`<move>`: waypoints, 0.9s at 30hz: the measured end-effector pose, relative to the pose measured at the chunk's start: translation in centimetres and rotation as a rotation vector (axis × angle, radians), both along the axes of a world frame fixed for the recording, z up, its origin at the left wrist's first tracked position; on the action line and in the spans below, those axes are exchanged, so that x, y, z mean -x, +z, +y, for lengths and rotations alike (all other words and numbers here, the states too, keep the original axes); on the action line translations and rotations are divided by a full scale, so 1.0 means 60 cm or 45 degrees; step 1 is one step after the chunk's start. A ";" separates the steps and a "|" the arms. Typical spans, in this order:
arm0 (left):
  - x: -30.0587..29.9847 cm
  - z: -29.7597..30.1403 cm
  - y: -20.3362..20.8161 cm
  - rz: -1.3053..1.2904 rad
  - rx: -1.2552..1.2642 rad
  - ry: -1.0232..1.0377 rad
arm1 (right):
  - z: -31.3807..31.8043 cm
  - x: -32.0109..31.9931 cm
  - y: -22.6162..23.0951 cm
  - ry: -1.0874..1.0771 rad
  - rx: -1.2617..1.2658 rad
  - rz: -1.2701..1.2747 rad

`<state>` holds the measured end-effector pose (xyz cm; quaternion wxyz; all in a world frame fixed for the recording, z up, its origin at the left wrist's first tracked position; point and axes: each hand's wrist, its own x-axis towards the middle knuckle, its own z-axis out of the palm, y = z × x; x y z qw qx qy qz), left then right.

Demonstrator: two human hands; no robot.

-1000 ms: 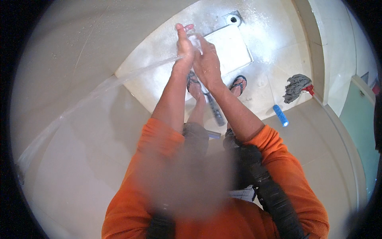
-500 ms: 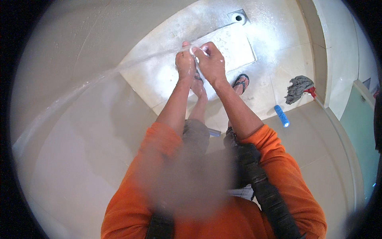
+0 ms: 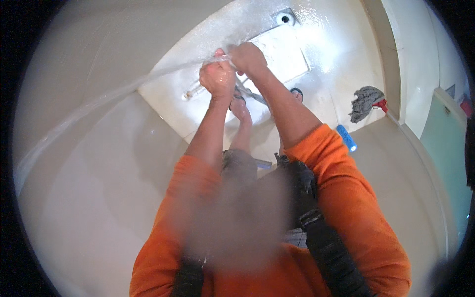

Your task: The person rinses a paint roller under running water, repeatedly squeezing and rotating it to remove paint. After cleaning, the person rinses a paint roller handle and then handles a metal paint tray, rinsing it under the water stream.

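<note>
My left hand (image 3: pixel 217 80) is closed, its fingers curled, at the upper middle of the view. Right beside it my right hand (image 3: pixel 249 58) is closed too, its back turned up; whatever it grips is hidden. Both look wet. From between the hands a clear, pale streak (image 3: pixel 123 87) runs down to the left past the wall; it looks like a jet of water, though a clear hose cannot be ruled out. A greyish strip (image 3: pixel 255 95) hangs below the hands, partly covered by the right forearm. My feet in dark sandals stand beneath.
A white rectangular slab (image 3: pixel 292 54) lies on the wet pale floor, with a round drain (image 3: pixel 284 19) beyond it. To the right are a grey mop head (image 3: pixel 366 103) with a red fitting, a blue cylinder (image 3: pixel 346 137) and a pale green panel (image 3: pixel 440 143).
Both hands have shifted a little left. My right hand has turned so its back faces up, covering the white thing seen at its fingers before. The view has moved slightly.
</note>
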<state>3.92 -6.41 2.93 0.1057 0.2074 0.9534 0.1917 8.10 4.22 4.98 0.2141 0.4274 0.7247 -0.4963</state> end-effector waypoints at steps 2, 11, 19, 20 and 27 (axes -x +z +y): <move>0.017 0.017 0.008 -0.230 0.077 -0.015 | -0.045 -0.013 -0.046 -0.158 -0.545 0.229; 0.006 0.033 0.031 -0.239 0.270 -0.338 | -0.044 -0.043 -0.011 -0.541 -0.287 0.062; 0.052 0.017 -0.072 -0.566 -0.065 0.066 | -0.086 -0.061 -0.001 -0.871 -0.252 0.722; 0.051 0.027 -0.061 -0.678 -0.064 0.126 | -0.085 -0.067 -0.006 -0.793 -0.386 0.828; 0.016 0.034 -0.045 -0.637 -0.249 0.288 | -0.073 -0.064 0.001 -0.507 -0.383 0.443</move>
